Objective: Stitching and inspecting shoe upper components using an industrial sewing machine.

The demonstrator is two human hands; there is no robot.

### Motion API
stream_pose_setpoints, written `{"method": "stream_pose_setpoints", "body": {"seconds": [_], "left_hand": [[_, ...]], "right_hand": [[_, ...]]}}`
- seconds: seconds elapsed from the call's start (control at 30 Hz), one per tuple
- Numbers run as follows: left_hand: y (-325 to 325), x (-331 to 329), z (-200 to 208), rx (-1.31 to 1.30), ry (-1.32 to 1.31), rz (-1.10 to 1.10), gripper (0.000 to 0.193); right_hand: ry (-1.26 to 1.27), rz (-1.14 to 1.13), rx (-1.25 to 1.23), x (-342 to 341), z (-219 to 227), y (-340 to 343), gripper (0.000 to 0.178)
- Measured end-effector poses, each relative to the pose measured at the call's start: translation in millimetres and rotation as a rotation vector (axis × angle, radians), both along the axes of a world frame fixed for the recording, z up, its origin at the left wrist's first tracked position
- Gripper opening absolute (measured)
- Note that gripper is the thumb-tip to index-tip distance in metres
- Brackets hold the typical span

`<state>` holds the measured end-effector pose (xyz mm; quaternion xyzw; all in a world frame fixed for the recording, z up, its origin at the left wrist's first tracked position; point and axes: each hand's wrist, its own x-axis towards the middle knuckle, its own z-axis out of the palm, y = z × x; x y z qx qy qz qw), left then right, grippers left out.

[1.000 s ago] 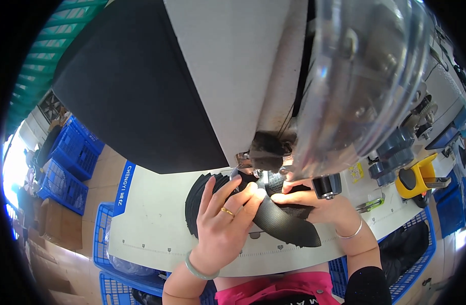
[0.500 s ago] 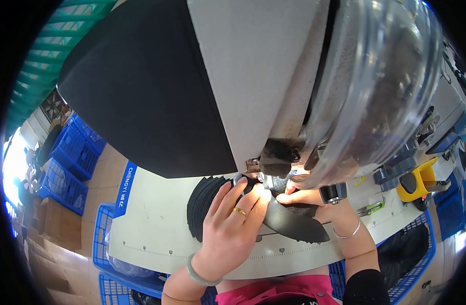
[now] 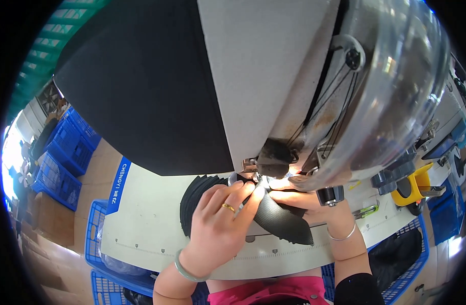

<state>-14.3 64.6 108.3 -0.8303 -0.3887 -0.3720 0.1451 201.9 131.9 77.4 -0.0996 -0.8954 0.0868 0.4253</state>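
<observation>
A grey sewing machine [image 3: 253,81] fills the upper middle, its needle area lit just beyond my fingers. My left hand [image 3: 218,218], with a gold ring and a pale bangle, pinches a dark grey textured fabric piece [image 3: 284,221] beside the presser foot. The loose end of that piece curls toward me, to the right of the left fingers. My right hand [image 3: 314,206] grips the same piece from the right, its fingertips near the needle and partly hidden by the fabric. Left of the needle, a fanned stack of black fabric pieces [image 3: 195,203] lies partly behind my left hand.
The pale worktable [image 3: 141,213] has a ruler scale along its near edge. A green-handled tool [image 3: 367,210] and a yellow holder [image 3: 418,185] lie on the right. Blue baskets [image 3: 94,239] stand below the table. A clear cover [image 3: 400,96] bulges at the machine's right.
Both hands and the fabric piece have shifted slightly left, and its loose end hangs a little lower. A lever and black threads now show at the machine's right side. The view has shifted slightly.
</observation>
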Motion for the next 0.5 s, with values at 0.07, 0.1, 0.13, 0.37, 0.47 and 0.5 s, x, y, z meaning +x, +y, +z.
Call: {"method": "stream_pose_setpoints", "body": {"seconds": [0.07, 0.1, 0.13, 0.37, 0.47, 0.5], "left_hand": [[5, -6, 3, -0.048, -0.122, -0.07, 0.029], [8, -10, 5, -0.116, -0.22, -0.085, 0.031], [8, -10, 5, -0.118, -0.222, -0.082, 0.031], [5, -2, -3, -0.045, -0.188, -0.047, 0.03], [3, 1, -12, 0.069, -0.134, -0.03, 0.032], [4, -1, -13, 0.067, -0.116, -0.04, 0.033]], "right_hand": [[-0.071, -0.113, 0.108, -2, -1, -2, 0.045], [-0.096, -0.154, 0.052, -2, 3, -9, 0.055], [-0.098, -0.152, 0.05, -2, 9, -13, 0.055], [-0.091, -0.193, 0.102, -4, 9, -15, 0.038], [-0.095, -0.238, 0.138, -3, 12, -19, 0.04], [-0.03, -0.194, 0.114, -8, 18, -19, 0.031]]}}
